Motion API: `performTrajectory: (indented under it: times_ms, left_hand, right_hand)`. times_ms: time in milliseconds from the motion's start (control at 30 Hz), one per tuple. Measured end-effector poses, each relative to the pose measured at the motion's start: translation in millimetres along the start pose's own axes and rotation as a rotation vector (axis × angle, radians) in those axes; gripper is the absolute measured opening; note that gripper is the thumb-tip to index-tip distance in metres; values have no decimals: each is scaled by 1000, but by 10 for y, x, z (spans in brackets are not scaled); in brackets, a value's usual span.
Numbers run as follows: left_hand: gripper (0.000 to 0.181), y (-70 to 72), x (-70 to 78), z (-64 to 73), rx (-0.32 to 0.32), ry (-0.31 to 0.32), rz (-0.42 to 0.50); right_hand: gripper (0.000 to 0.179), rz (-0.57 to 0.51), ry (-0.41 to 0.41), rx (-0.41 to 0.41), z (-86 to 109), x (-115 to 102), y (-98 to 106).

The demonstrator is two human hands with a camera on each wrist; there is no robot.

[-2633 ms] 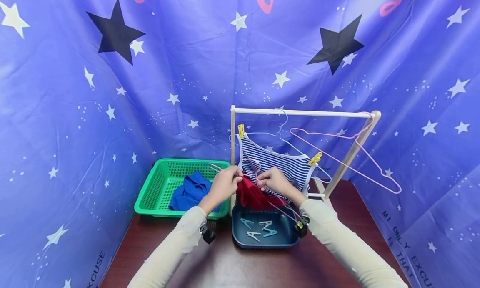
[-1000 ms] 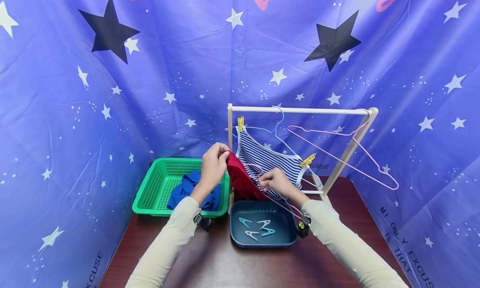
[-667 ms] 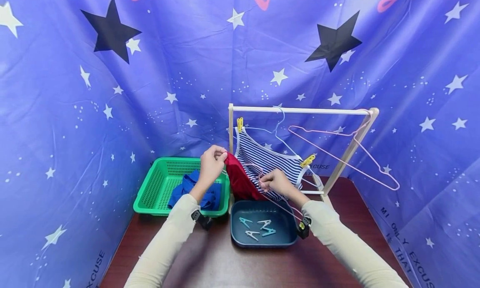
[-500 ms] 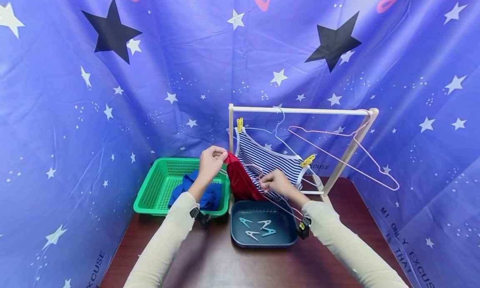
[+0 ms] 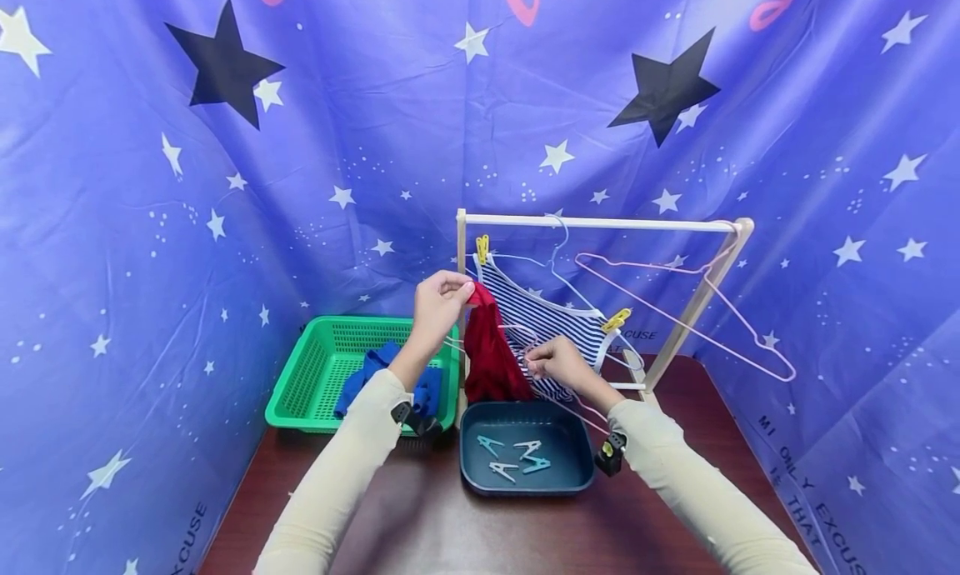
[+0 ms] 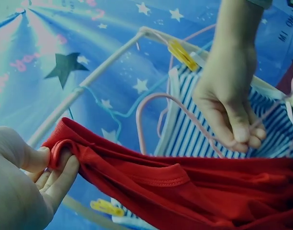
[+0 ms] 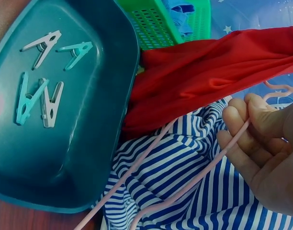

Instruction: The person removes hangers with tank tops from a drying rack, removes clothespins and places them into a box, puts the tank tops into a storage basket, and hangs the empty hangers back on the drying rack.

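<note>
My left hand (image 5: 441, 308) pinches the upper edge of a red garment (image 5: 491, 362) between thumb and fingers, and the cloth hangs down from it. Seen from the left wrist, its stitched hem (image 6: 168, 179) lies in folds to the right of that hand. My right hand (image 5: 562, 365) holds a pink wire hanger (image 7: 199, 175) near the base of its hook. One arm of this hanger passes behind the red cloth, so its far end is partly hidden. Behind both hands, a navy-and-white striped top (image 5: 551, 312) hangs on a blue hanger (image 5: 558, 246) with two yellow clothespins (image 5: 617, 320).
A wooden rack (image 5: 600, 222) bears the striped top and another pink hanger (image 5: 682, 321) at its right end. In front sits a dark tray (image 5: 527, 486) with several clothespins (image 5: 503, 472). A green basket (image 5: 288, 392) at left contains blue cloth (image 5: 367, 379).
My left hand has drawn the red garment's edge up and left, away from the right hand, then slightly right and higher. The right hand keeps hold of the pink hanger, nearly still.
</note>
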State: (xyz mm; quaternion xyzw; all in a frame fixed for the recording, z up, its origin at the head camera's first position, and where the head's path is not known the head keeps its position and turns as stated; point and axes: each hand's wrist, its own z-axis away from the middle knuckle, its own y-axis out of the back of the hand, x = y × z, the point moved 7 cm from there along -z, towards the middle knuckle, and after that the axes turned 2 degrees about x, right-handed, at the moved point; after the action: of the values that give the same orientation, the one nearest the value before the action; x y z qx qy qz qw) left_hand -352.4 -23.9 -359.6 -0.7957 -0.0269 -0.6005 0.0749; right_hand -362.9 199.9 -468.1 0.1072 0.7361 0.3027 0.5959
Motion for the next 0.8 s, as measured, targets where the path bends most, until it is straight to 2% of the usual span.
performTrajectory:
  times_ms: [167, 400, 533, 800]
  left_hand:
    - [12, -126, 171, -39, 4, -26, 107]
    - [13, -197, 402, -103, 15, -67, 166]
    - [11, -140, 509, -157, 39, -73, 207]
    - [4, 75, 736, -276, 105, -112, 270]
  right_hand:
    - [8, 5, 32, 6, 12, 3, 48]
    - [7, -7, 41, 25, 7, 37, 66]
    - [8, -19, 39, 25, 14, 55, 54]
    - [7, -17, 9, 19, 55, 104, 43]
